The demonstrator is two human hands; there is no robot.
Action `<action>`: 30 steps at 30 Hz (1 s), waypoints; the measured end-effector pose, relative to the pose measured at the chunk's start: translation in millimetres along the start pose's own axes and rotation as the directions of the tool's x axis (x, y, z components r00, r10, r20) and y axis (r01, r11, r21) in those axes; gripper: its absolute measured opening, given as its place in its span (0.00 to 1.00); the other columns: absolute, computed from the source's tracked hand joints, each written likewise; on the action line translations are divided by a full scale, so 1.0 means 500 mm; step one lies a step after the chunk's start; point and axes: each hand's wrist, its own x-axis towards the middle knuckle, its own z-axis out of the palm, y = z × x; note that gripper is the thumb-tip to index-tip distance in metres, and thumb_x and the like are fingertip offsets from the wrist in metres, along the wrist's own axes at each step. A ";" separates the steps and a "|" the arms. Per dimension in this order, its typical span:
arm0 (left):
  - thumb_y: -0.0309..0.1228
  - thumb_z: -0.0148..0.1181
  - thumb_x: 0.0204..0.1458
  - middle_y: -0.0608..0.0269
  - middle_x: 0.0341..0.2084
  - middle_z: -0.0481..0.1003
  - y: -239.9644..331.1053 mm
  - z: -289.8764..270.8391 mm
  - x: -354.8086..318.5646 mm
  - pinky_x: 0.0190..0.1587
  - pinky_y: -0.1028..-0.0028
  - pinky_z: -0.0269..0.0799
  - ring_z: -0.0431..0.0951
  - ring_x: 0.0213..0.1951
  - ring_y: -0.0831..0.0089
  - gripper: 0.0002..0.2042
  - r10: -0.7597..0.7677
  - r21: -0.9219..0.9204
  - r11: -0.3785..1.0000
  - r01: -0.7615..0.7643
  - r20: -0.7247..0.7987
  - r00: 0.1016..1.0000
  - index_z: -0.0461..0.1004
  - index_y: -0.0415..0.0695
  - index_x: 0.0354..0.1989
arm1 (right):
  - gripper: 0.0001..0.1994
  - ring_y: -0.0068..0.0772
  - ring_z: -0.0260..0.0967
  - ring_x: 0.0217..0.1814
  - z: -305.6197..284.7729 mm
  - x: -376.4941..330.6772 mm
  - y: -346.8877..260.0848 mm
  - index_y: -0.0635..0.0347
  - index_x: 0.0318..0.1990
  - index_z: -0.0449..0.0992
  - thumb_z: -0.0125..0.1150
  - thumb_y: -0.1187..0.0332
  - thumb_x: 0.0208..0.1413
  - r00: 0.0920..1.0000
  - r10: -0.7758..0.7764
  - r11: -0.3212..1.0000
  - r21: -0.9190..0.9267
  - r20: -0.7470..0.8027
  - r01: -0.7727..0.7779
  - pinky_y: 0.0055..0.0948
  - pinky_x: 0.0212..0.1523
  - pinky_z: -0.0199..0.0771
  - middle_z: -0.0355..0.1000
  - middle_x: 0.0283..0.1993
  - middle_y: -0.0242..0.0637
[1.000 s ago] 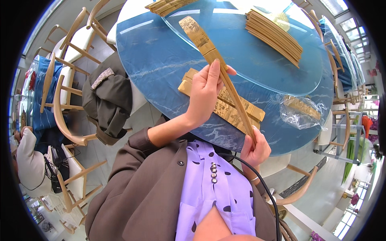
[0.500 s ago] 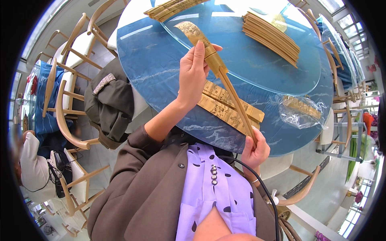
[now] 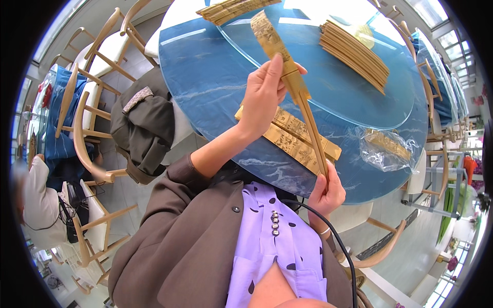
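Observation:
My left hand (image 3: 262, 100) is closed around a gold printed paper sleeve (image 3: 267, 38), thumb on its front. The sleeve's upper end curls over beyond my fingers. Out of its lower end runs a pair of slim wooden chopsticks (image 3: 311, 128), slanting down to the right. My right hand (image 3: 327, 192) pinches their lower ends near the table's front edge. Beneath them, flat on the table, lie several more gold printed sleeves (image 3: 292, 149), partly covered by my left hand and the chopsticks.
A blue marbled round table (image 3: 205, 87) carries a glass turntable (image 3: 390, 115). On it lie a row of chopsticks (image 3: 354, 56) and more gold sleeves (image 3: 239, 10). A clear plastic bag (image 3: 372, 156) sits at right. A dark jacket (image 3: 149, 128) hangs over a chair at left.
The sleeve and my left hand have come nearer to my right hand along the chopsticks. Less of the chopsticks shows below the sleeve. The whole view has shifted slightly.

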 end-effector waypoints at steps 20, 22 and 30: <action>0.45 0.43 0.70 0.76 0.23 0.63 -0.029 -0.004 0.024 0.28 0.83 0.57 0.60 0.25 0.88 0.19 0.049 0.117 0.992 -0.046 -0.025 0.998 0.74 0.45 0.35 | 0.15 0.20 0.63 0.23 0.003 -0.013 -0.016 0.70 0.53 0.76 0.58 0.69 0.64 0.995 0.090 0.994 0.062 0.032 -0.092 0.21 0.26 0.63 0.74 0.28 0.35; 0.45 0.43 0.70 0.76 0.23 0.64 -0.041 -0.001 0.019 0.28 0.83 0.58 0.60 0.25 0.88 0.19 0.037 0.178 0.984 -0.032 -0.024 0.999 0.73 0.45 0.34 | 0.14 0.28 0.71 0.26 0.003 -0.017 -0.012 0.69 0.53 0.76 0.60 0.72 0.62 0.996 0.084 0.995 0.046 0.037 -0.085 0.25 0.29 0.70 0.76 0.31 0.42; 0.44 0.42 0.70 0.76 0.22 0.62 -0.060 0.036 -0.036 0.29 0.82 0.56 0.60 0.26 0.88 0.18 0.030 0.272 0.962 -0.031 0.008 1.000 0.72 0.46 0.34 | 0.15 0.38 0.75 0.27 0.015 0.006 -0.024 0.67 0.54 0.75 0.61 0.72 0.61 0.996 0.075 0.996 -0.044 0.056 -0.073 0.27 0.30 0.74 0.78 0.34 0.46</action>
